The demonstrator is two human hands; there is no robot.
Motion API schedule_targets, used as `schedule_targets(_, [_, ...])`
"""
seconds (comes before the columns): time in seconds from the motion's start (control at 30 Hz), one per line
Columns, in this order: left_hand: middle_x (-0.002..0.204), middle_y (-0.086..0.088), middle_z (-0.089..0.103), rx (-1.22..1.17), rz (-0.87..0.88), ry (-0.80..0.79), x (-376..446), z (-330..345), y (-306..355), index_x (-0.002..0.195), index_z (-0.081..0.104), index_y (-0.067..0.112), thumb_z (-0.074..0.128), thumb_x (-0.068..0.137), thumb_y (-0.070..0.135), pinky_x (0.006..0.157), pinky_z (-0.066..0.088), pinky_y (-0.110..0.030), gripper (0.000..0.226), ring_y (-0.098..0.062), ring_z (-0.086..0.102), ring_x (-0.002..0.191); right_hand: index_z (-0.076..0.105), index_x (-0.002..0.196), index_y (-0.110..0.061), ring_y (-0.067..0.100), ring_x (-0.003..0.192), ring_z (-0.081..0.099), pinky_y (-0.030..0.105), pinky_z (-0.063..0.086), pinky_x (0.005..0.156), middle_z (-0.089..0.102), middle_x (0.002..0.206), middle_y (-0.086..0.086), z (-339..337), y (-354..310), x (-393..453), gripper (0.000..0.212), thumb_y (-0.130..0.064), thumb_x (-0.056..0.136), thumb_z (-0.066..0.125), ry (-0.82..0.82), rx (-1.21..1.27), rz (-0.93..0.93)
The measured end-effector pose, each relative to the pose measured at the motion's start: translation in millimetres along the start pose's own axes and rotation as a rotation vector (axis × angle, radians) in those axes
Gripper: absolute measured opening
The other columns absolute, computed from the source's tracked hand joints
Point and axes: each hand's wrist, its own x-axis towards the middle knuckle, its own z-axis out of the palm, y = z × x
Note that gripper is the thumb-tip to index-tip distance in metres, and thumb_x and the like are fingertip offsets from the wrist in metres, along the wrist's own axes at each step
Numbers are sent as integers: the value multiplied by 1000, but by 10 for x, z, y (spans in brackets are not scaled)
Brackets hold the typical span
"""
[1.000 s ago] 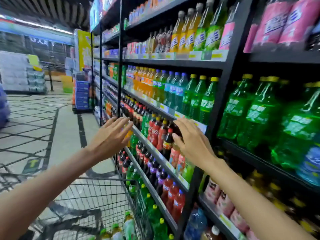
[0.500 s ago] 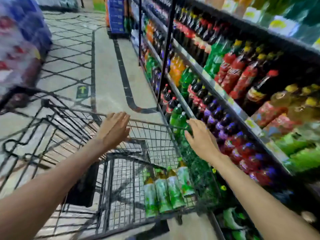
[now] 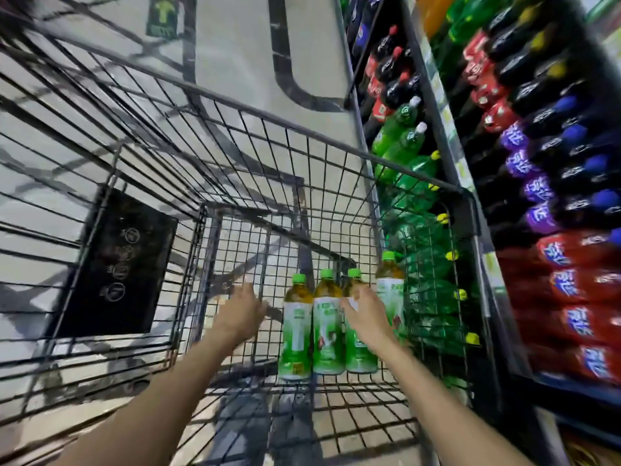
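Several green-tea bottles with green caps lie side by side on the floor of a wire shopping cart (image 3: pixel 302 124). The leftmost bottle (image 3: pixel 295 331) and its neighbour (image 3: pixel 327 334) are in full view. My right hand (image 3: pixel 366 321) reaches down over the third bottle (image 3: pixel 360 356) with its fingers spread, covering that bottle's upper part. Whether it touches the bottle is unclear. The fourth bottle (image 3: pixel 389 284) lies against the cart's right wall. My left hand (image 3: pixel 240 314) hangs just left of the leftmost bottle, fingers loosely bent, holding nothing.
A black panel (image 3: pixel 117 264) hangs on the cart's left wall. Right of the cart stand shelves (image 3: pixel 450 122) packed with soda bottles: red and purple (image 3: pixel 571 264), green (image 3: pixel 403 139). Tiled floor (image 3: pixel 235 45) with dark lines lies beyond the cart.
Both hands dropped from the shelf of soda bottles down into the cart. The view tilted down, and the tea bottles now sit right under my hands.
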Motion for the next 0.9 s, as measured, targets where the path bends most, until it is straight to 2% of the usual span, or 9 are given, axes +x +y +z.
schedule_targets(0.1, [127,-16,53,-154,-127,-119,70,420,168,122,49,5,51,96,31,92,45,-38,37,-29,56,109,47,117,-5,23,86,56,34,46,70,55,89,3,247,200,127,36,-34,100,37,1,-7,15])
schedule_targets(0.17, [119,-16,58,-225,-176,-174,102,634,283,119,48,2,56,93,34,83,47,-34,41,-27,58,100,49,104,-7,17,66,48,27,34,52,46,73,-2,340,293,179,27,-31,100,39,15,-46,6])
schedule_targets(0.27, [107,-8,57,-271,-226,-236,192,917,333,113,48,5,65,87,32,70,41,-27,41,-20,55,90,47,121,0,23,83,54,29,41,63,54,91,11,409,376,237,34,-22,95,48,-8,-28,-7])
schedule_targets(0.4, [106,-3,57,-307,-222,-215,294,1130,200,114,45,13,79,57,60,71,52,-32,81,-17,59,93,41,133,-5,24,109,54,33,45,89,55,121,11,454,365,210,41,-16,94,49,-43,52,12])
schedule_targets(0.47, [109,-9,57,-294,-249,-195,263,1078,138,119,44,9,84,57,51,74,53,-34,85,-21,58,95,36,137,-6,22,119,47,32,41,95,49,130,9,476,358,163,45,-16,95,47,-72,95,27])
schedule_targets(0.57, [117,-18,54,-392,-319,-171,218,932,-12,129,35,2,85,66,25,60,41,-22,84,-21,51,92,38,135,-5,23,118,45,29,38,90,48,128,9,503,365,124,42,-17,96,47,-94,78,35])
schedule_targets(0.67, [113,-16,60,-514,-330,-201,230,842,-342,122,44,8,81,72,21,56,45,-20,64,-17,58,83,38,134,-6,21,118,46,30,40,98,46,129,8,527,368,117,40,-15,96,47,-97,98,40])
schedule_targets(0.8, [98,-6,71,-535,-245,-326,259,841,-498,102,63,12,81,70,33,78,57,-39,43,-16,69,85,35,137,-4,21,115,47,27,38,93,48,126,10,594,340,126,44,-15,96,45,-123,71,39])
schedule_targets(0.9, [100,-7,66,-556,-289,-244,306,977,-579,107,53,8,79,75,21,81,56,-42,44,-23,65,93,41,130,-3,17,93,51,21,40,73,52,114,9,658,336,148,37,-18,96,47,-143,41,32])
